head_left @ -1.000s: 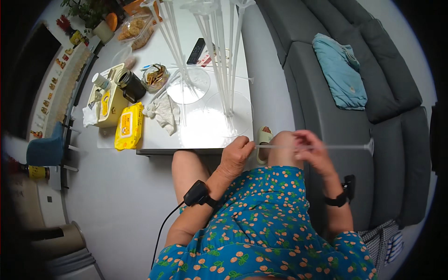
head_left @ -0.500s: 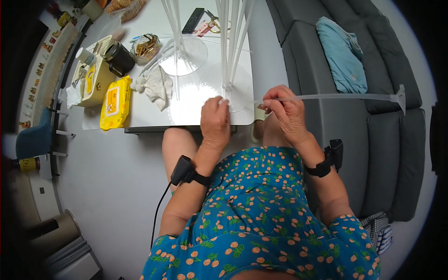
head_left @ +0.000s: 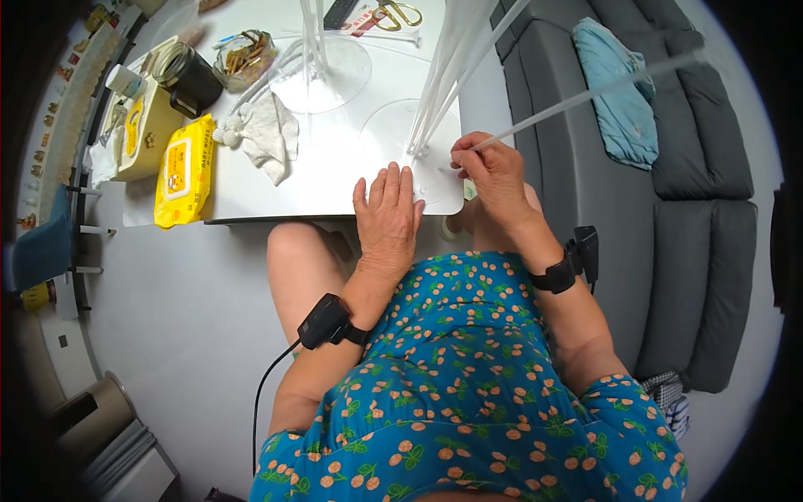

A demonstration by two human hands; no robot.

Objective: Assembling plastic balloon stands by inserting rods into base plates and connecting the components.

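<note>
My left hand (head_left: 386,211) lies flat, fingers stretched out, at the near edge of a clear round base (head_left: 381,125) on the white table. Several translucent plastic rods (head_left: 445,79) stand bunched on that base, leaning to the right. In a pinch, my right hand (head_left: 495,174) holds one more translucent rod (head_left: 577,100) near its lower end, beside the base's right rim. This rod slants up to the right, its far end blurred over the sofa. Farther left, a second clear round base (head_left: 347,88) carries more upright rods (head_left: 313,38).
A yellow wipes pack (head_left: 186,171), a white cloth (head_left: 272,138), a dark mug (head_left: 188,79), a cream caddy (head_left: 159,134) and a bag of brown pieces (head_left: 245,60) occupy the table's left. Gold-handled scissors (head_left: 393,15) lie at the back. A grey sofa (head_left: 619,243) with blue fabric (head_left: 615,92) stands right.
My left hand has opened from a curled pose and now lies flat at the base. My right hand has moved slightly left, and its rod has swung from level to slanting upward.
</note>
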